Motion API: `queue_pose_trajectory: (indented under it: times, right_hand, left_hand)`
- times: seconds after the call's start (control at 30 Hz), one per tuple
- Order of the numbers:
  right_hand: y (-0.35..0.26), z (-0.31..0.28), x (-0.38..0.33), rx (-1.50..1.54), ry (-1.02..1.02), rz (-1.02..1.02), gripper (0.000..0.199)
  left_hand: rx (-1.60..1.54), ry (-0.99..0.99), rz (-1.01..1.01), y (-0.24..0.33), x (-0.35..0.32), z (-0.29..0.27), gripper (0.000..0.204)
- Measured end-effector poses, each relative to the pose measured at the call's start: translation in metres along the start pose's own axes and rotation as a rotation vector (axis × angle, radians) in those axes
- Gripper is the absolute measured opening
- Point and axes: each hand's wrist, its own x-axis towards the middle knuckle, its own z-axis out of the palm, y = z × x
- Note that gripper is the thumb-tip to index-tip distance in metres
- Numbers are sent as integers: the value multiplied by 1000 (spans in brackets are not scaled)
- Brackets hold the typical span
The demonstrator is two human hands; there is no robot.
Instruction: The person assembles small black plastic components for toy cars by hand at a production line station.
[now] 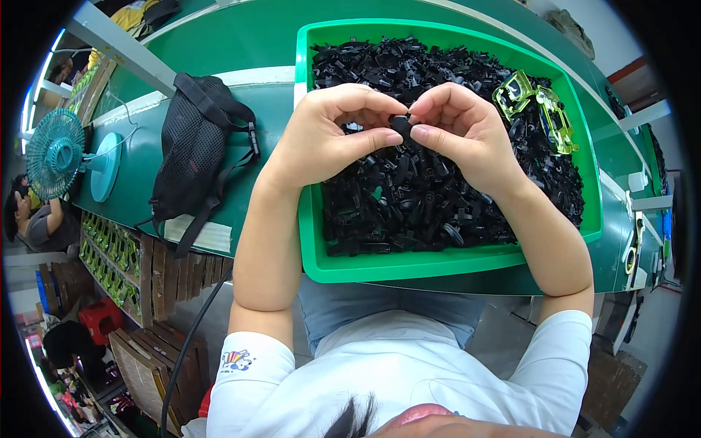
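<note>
Both my hands meet over a green plastic tray [409, 271] heaped with small black plastic parts [409, 197]. Between my fingertips is a small black plastic part [400, 125], partly covered by the fingers. My left hand [332, 131] pinches it from the left with thumb and forefinger. From the right, my right hand [464, 131] pinches the same part, its thumb and forefinger curled round. On the heap, right of my right hand, lie bright yellow-green transparent plastic frames [544, 109].
A black mesh waist bag [196, 146] lies on the green table [270, 109] left of the tray. Farther left stands a teal fan [62, 157]. Below it, a rack [109, 259] holds several green frames. Wooden boards [157, 372] lean at lower left. Another person [40, 219] sits at far left.
</note>
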Motion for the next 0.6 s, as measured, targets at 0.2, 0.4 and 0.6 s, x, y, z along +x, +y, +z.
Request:
queue_pose_trajectory:
  times: [0.2, 0.4, 0.6]
  right_hand:
    - [0, -3, 2, 84, -8, 52, 19]
    - [-1, -1, 1, -39, 15, 40, 21]
    - [5, -9, 7, -509, 360, -241, 25]
  left_hand:
    - [69, -37, -2, -1, 0, -1, 26]
    - [139, -48, -38, -5, -1, -3, 30]
    - [-21, 411, 16, 1, 13, 12, 34]
